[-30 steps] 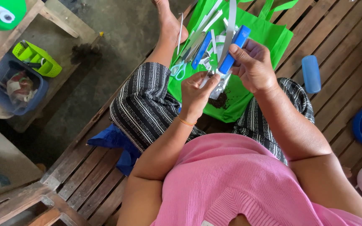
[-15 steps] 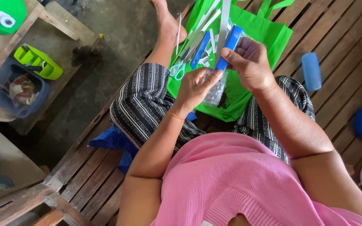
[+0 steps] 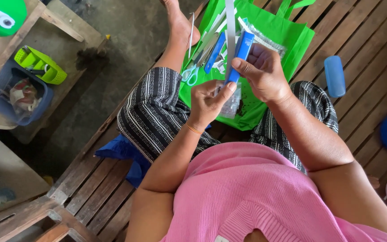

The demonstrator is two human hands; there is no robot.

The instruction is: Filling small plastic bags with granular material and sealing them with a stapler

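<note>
Both hands on the blue stapler, over the green bag

Right hand [image 3: 265, 74] pinches the blue stapler [image 3: 238, 56] between thumb and fingers; left hand [image 3: 209, 101] curls below, thumb tip pressed at its lower end, above the green bag [image 3: 287, 36]

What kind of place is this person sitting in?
Probably a home porch or raised deck: a slatted wooden floor above bare ground, with a green cloth bag and household bins about.
</note>
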